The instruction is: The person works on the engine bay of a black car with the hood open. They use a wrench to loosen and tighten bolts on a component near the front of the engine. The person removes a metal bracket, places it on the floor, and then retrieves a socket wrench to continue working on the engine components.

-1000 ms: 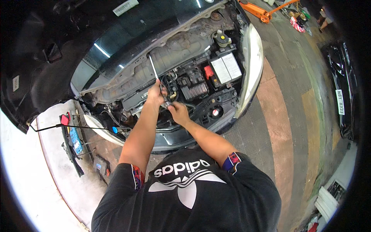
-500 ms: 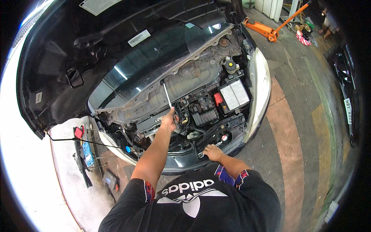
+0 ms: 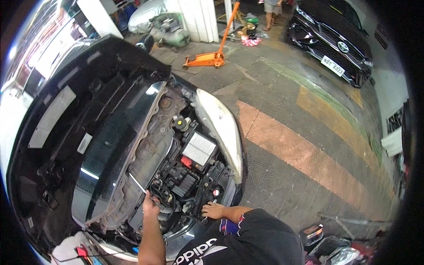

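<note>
My left hand (image 3: 151, 206) is closed around the lower end of a long, slim silver metal bar (image 3: 137, 183), over the engine bay. Its exact kind cannot be made out. The bar points away toward the windshield side, above the grey firewall panel. To the right, my right hand (image 3: 213, 210) rests on the front panel (image 3: 229, 192) of the bay, fingers stretched out over it. Small shiny metal shows beside these fingers, too small to name. Between and beyond my hands lie the black engine parts (image 3: 184, 184) and a white pleated air filter (image 3: 199, 148) with a red piece beside it.
The raised black hood (image 3: 57, 132) fills the left side. An orange floor jack (image 3: 205, 59) stands beyond the headlight (image 3: 221, 128). A black car (image 3: 331, 39) is parked at the far right, and a person (image 3: 272, 11) stands near it. Assorted items (image 3: 331, 247) lie at the lower right.
My view has swung to the right, so the open car sits further left and more floor shows. Both hands keep nearly the same places over the engine bay.
</note>
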{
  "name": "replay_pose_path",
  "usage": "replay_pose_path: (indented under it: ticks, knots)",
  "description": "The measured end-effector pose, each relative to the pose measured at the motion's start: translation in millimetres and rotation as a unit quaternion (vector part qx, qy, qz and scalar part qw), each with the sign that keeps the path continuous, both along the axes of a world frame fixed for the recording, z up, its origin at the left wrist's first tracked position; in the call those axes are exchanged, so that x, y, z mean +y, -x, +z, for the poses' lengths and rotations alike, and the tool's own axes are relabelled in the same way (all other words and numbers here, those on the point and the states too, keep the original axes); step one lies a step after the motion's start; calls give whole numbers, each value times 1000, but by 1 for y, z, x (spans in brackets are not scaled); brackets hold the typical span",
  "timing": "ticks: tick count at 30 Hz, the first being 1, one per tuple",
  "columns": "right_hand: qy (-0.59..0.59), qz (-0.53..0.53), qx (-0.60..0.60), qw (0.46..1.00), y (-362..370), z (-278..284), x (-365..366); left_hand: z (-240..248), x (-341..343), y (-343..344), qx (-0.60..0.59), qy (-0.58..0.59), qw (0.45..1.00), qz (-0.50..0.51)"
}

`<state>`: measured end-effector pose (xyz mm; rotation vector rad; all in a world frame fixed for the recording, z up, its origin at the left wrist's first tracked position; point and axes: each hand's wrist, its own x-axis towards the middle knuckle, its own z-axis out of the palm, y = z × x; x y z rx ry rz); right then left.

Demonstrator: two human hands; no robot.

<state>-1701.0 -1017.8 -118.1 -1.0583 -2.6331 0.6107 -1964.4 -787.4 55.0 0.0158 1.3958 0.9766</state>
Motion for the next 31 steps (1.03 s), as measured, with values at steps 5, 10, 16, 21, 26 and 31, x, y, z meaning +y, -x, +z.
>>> replay_pose_path:
  ticks: [5,10,16,21,26,31]
  knots:
    - [-1,-88,96,991,6,23,3,-11,0,10,52,1,999,10]
    - [376,-316,448,747,87,86,88,6,-2,7,10,-24,999,-37]
    - [638,-244,534,498,133,155,155,22,-6,6,75,-22,987,-142]
    - [746,-179,561,310,143,162,156,30,-3,15,100,-44,973,-202]
    - [281,-421,355,786,162,155,149,12,2,7,246,-82,939,-227]
    - [462,-379,477,645,158,165,147,-10,14,22,213,-112,943,-229]
